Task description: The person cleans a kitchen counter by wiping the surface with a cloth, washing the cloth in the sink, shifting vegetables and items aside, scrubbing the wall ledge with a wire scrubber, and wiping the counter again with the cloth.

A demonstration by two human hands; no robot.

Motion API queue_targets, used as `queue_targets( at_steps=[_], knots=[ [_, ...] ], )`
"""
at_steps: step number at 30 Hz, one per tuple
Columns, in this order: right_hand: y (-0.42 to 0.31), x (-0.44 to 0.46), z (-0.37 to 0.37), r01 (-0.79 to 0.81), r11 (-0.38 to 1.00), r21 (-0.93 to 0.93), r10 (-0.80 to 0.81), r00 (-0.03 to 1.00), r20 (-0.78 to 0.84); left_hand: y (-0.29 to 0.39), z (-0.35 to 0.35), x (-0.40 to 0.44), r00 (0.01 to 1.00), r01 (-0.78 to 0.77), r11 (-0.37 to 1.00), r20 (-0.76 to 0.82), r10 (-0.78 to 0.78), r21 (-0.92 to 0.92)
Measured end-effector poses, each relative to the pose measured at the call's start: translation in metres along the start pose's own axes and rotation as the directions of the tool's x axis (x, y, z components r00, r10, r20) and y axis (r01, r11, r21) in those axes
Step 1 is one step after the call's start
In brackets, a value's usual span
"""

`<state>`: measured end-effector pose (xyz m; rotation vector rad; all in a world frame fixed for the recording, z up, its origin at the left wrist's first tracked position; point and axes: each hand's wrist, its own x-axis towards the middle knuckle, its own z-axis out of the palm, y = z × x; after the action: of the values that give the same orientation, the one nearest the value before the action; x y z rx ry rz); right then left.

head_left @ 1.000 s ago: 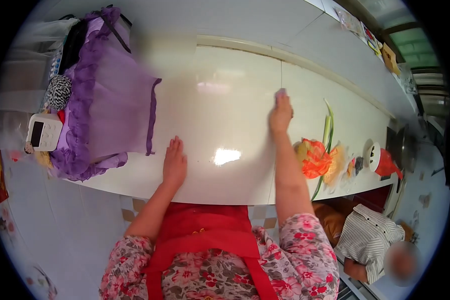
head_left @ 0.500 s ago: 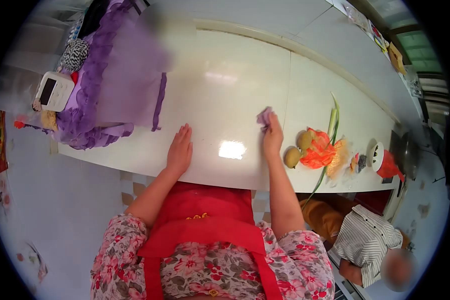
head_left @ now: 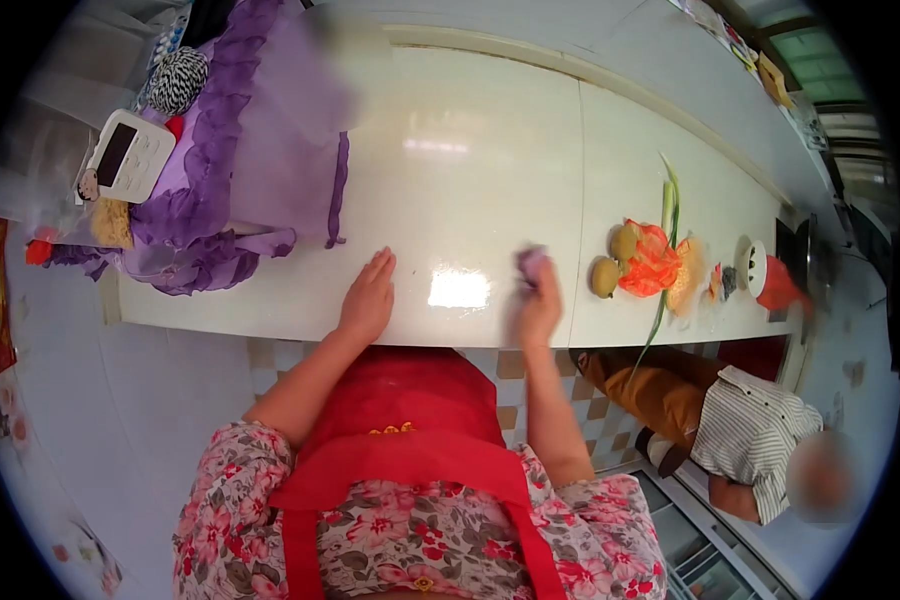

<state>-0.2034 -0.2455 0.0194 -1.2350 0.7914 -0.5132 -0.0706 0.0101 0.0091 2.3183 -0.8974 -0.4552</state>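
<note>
My left hand [head_left: 369, 299] lies flat on the pale glossy countertop [head_left: 470, 200], fingers stretched and holding nothing. To its right, my right hand [head_left: 541, 312] presses a crumpled purple cloth [head_left: 533, 265] against the surface; the hand is a little blurred. Two round brownish fruits [head_left: 604, 277] lie to the right of that hand, beside an orange-red plastic bag [head_left: 650, 260] and a long green onion [head_left: 672, 210].
A purple ruffled cover [head_left: 210, 150] with a white timer [head_left: 132, 155] and a striped yarn ball [head_left: 178, 82] is at the left. A white bowl [head_left: 757, 268] stands far right. Another person in a striped shirt [head_left: 755, 425] is at the lower right.
My right hand has drawn the purple cloth back toward the counter's front edge and slightly left. My left hand stays flat on the counter. The camera view has shifted.
</note>
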Motion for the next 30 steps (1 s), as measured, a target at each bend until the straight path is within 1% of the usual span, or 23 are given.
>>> queue_targets(
  at_steps=[1,2,3,4,6,7,8,9,10,11,12,13,14,16,17,18,20,21,23,25,26,28,30],
  knots=[
    [0.011,0.0,-0.027,-0.02,0.977,-0.211,-0.02,0.982,-0.186,-0.004,0.0,-0.001,1.0,0.007,1.0,0.018,-0.007,-0.001],
    [0.038,0.004,-0.054,0.067,0.846,-0.529,-0.215,0.951,-0.223,-0.006,0.0,-0.003,0.999,0.015,1.0,0.036,-0.015,-0.003],
    [0.039,-0.001,-0.045,0.138,0.527,-0.839,-0.398,0.912,-0.101,-0.006,-0.001,-0.005,0.999,0.008,1.0,0.038,-0.007,-0.012],
    [0.046,-0.005,-0.029,0.161,0.103,-0.982,-0.505,0.859,0.088,-0.005,-0.002,-0.006,0.999,0.018,1.0,0.043,-0.017,-0.023],
    [0.034,-0.023,0.026,0.159,0.125,-0.979,-0.485,0.871,0.08,-0.008,-0.006,-0.008,0.998,0.021,0.999,0.053,-0.02,-0.026],
    [0.039,-0.032,0.049,0.086,0.362,-0.928,-0.32,0.947,-0.037,-0.008,-0.008,-0.011,0.998,0.016,0.999,0.054,-0.014,-0.03],
    [0.064,-0.042,0.06,0.359,0.182,-0.915,-0.549,0.809,0.208,-0.008,-0.009,-0.013,0.999,0.008,0.999,0.053,-0.006,-0.035],
    [0.078,-0.05,0.074,0.4,0.153,-0.904,-0.501,0.82,0.277,-0.008,-0.011,-0.015,0.998,-0.004,0.999,0.056,0.006,-0.038],
    [0.064,-0.058,0.099,0.387,0.31,-0.869,-0.42,0.875,0.239,-0.01,-0.013,-0.016,0.999,-0.006,0.999,0.043,0.008,-0.048],
    [0.074,-0.064,0.109,0.484,0.272,-0.831,-0.515,0.803,0.299,-0.012,-0.016,-0.018,1.0,-0.005,0.998,0.029,0.007,-0.057],
    [0.08,-0.071,0.112,0.493,0.218,-0.842,-0.506,0.795,0.335,-0.013,-0.017,-0.019,1.0,-0.012,0.998,0.026,0.013,-0.057],
    [0.089,-0.066,0.11,0.407,0.647,-0.644,-0.388,0.904,0.181,-0.014,-0.019,-0.02,0.999,-0.032,0.998,0.0,0.032,-0.061],
    [0.098,-0.061,0.108,0.218,0.929,-0.299,-0.197,0.975,0.1,-0.017,-0.023,-0.021,0.998,-0.051,0.997,-0.026,0.05,-0.06],
    [0.047,-0.064,0.1,0.319,0.734,-0.599,-0.363,0.931,0.051,-0.016,-0.03,-0.016,0.996,-0.059,0.996,-0.064,0.054,-0.069],
    [0.02,-0.065,0.098,0.224,0.798,-0.56,-0.253,0.967,0.026,-0.013,-0.03,-0.02,0.995,-0.058,0.994,-0.083,0.05,-0.089],
    [0.025,-0.055,0.084,-0.037,0.929,-0.368,0.004,0.996,-0.091,-0.01,-0.03,-0.023,0.996,-0.056,0.994,-0.077,0.05,-0.089],
    [0.01,-0.044,0.077,0.038,0.977,-0.209,-0.066,0.99,-0.128,-0.001,-0.03,-0.013,0.995,-0.052,0.987,-0.089,0.039,-0.151],
    [0.002,-0.045,0.076,0.038,0.977,-0.209,-0.066,0.99,-0.128,0.007,-0.028,-0.013,0.99,-0.066,0.975,-0.135,0.038,-0.21],
    [-0.014,-0.045,0.079,-0.144,0.989,0.028,0.146,0.973,-0.181,0.024,-0.027,-0.012,0.992,-0.059,0.955,-0.121,0.024,-0.291],
    [-0.029,-0.046,0.085,-0.106,0.991,0.079,0.12,0.97,-0.209,0.036,-0.024,-0.004,0.992,-0.053,0.904,-0.126,-0.001,-0.424],
    [-0.035,-0.049,0.087,-0.079,0.989,0.128,0.109,0.963,-0.247,0.039,-0.026,-0.004,0.991,-0.055,0.905,-0.13,-0.001,-0.422],
    [-0.033,-0.042,0.079,-0.07,0.994,0.086,0.091,0.959,-0.269,0.044,-0.03,0.0,0.998,-0.023,0.906,-0.068,-0.006,-0.422],
    [-0.014,-0.028,0.065,0.205,0.956,-0.208,-0.251,0.941,-0.227,0.03,-0.027,0.0,0.999,-0.015,0.926,-0.051,-0.005,-0.378]
  ],
)
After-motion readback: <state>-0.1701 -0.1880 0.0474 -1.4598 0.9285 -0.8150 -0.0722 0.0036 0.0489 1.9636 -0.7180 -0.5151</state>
